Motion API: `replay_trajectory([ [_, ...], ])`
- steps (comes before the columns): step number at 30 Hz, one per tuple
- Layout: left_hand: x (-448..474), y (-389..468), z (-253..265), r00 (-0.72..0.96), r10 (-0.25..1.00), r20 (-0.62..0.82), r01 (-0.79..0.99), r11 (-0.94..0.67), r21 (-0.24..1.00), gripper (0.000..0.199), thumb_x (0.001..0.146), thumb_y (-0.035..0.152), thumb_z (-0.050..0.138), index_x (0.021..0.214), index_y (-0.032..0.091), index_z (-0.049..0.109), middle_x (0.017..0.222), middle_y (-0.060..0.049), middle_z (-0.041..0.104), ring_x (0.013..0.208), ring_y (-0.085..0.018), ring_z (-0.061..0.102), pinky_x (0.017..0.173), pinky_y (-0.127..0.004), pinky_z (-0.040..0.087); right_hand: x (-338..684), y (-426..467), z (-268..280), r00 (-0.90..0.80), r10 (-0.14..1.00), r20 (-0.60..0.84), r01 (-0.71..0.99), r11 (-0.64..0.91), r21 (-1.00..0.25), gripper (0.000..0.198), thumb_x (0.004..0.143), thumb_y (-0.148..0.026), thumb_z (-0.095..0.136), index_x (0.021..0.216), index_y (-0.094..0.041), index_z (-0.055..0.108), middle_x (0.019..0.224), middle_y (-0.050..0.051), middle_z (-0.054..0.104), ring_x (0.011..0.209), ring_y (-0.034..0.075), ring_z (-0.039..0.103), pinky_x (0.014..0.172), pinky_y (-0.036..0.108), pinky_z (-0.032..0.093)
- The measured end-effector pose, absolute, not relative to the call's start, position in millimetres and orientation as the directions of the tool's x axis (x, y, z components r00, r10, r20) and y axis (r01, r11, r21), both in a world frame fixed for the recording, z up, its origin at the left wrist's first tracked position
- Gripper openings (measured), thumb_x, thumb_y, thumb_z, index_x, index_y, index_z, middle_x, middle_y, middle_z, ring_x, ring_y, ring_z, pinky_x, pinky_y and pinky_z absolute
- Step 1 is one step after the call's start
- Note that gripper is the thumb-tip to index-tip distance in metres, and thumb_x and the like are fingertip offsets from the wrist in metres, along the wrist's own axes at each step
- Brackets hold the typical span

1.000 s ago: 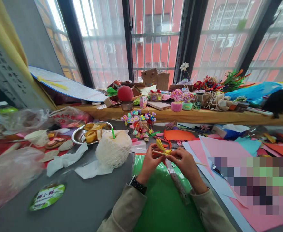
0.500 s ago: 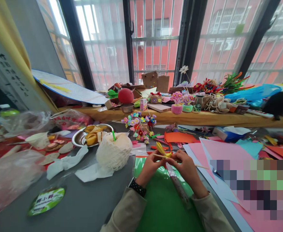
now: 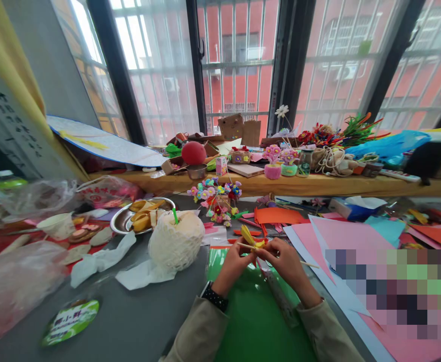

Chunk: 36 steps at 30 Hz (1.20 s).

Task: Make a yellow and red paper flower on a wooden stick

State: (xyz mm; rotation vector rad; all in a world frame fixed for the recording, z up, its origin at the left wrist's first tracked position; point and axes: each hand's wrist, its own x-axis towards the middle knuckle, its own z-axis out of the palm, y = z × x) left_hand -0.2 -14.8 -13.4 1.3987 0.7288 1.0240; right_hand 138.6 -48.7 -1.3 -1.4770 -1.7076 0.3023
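Over the green sheet (image 3: 265, 322), my hands meet around a thin wooden stick (image 3: 245, 246) and a folded yellow strip (image 3: 247, 235), perhaps paper. My left hand (image 3: 236, 262) is closed in a pinch at the stick's left end, where the yellow strip stands up. With thumb and fingers pressed together, my right hand (image 3: 286, 259) grips the yellow strip against the stick. The stick's other end (image 3: 310, 264) sticks out past the right hand. Fingers hide the spot where strip and stick touch. A clear ruler-like strip (image 3: 279, 291) lies on the green sheet below.
Left of my hands stands a white netted coconut (image 3: 177, 241) with a green straw, beside a metal bowl (image 3: 119, 221) of peels. Colourful small flowers (image 3: 216, 196) stand ahead. Pink sheets (image 3: 352, 241) lie at right. A crowded wooden ledge (image 3: 318, 188) runs below the window.
The view has shifted slightly. My hands keep the same grip on the stick and yellow strip, with only slight finger movement.
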Motion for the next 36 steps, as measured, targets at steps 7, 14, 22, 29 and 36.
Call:
replay_trajectory([
  [7,0.4,-15.7,-10.9,0.393,0.914,0.1,-0.197,-0.023,0.98,0.038,0.054,0.027,0.066,0.086,0.013,0.051,0.079,-0.005,0.059,0.073,-0.016,0.056,0.064,-0.024,0.042,138.3,-49.0,-0.7,0.048,0.907,0.418,0.709,0.264,-0.654,0.038,0.069,-0.051,0.045,0.056,-0.017,0.056,0.057,0.001,0.051,0.051,0.011,0.047,0.047,0.022,0.034],
  [14,-0.4,-14.6,-14.6,0.401,0.908,0.123,-0.173,-0.057,0.983,0.035,0.058,0.025,0.063,0.088,0.012,0.051,0.086,-0.008,0.058,0.075,-0.016,0.055,0.065,-0.024,0.042,138.8,-47.9,-3.1,0.029,0.917,0.397,0.717,0.258,-0.648,0.038,0.069,-0.051,0.044,0.057,-0.017,0.057,0.058,0.002,0.052,0.054,0.012,0.048,0.048,0.022,0.034],
  [22,0.3,-15.7,-11.5,0.383,0.917,0.116,-0.162,-0.057,0.985,0.038,0.056,0.026,0.065,0.088,0.012,0.05,0.083,-0.007,0.059,0.077,-0.017,0.055,0.066,-0.025,0.042,136.1,-49.3,-1.9,0.024,0.924,0.381,0.715,0.251,-0.652,0.042,0.071,-0.052,0.04,0.057,-0.016,0.056,0.058,0.002,0.051,0.053,0.012,0.047,0.048,0.023,0.033],
  [29,-0.2,-15.0,-13.4,0.389,0.916,0.1,-0.178,-0.032,0.984,0.041,0.058,0.026,0.064,0.092,0.011,0.049,0.088,-0.009,0.058,0.08,-0.017,0.055,0.068,-0.026,0.042,136.4,-48.1,-3.9,0.016,0.928,0.373,0.706,0.254,-0.661,0.041,0.072,-0.051,0.04,0.057,-0.016,0.056,0.059,0.002,0.05,0.054,0.012,0.046,0.049,0.023,0.032],
  [36,1.3,-13.9,-14.9,0.38,0.919,0.104,-0.193,-0.031,0.981,0.041,0.054,0.027,0.066,0.089,0.011,0.05,0.084,-0.008,0.059,0.076,-0.017,0.056,0.067,-0.025,0.042,137.1,-47.8,-5.4,0.016,0.928,0.372,0.718,0.249,-0.65,0.042,0.071,-0.052,0.04,0.057,-0.016,0.056,0.059,0.002,0.051,0.054,0.012,0.046,0.049,0.023,0.032],
])
